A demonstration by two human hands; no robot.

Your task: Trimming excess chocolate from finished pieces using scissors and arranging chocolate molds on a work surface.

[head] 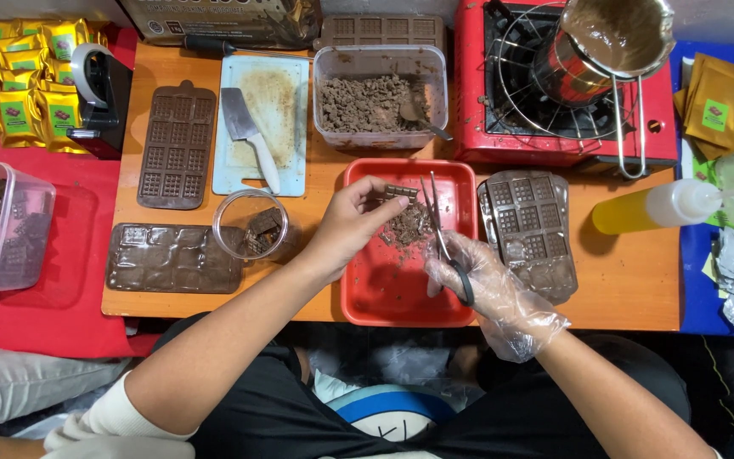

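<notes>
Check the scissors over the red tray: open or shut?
Shut, or nearly: the scissors in the gloved right hand show blades lying together as one thin line above the red tray.

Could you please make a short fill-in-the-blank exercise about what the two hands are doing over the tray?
1. The left hand holds a small chocolate bar over a tray whose colour is ____.
2. The right hand wears a clear plastic ____.
3. The right hand holds ____, blades pointing towards the bar.
4. The knife lies on a cutting ____.

Missing words: red; glove; scissors; board
</notes>
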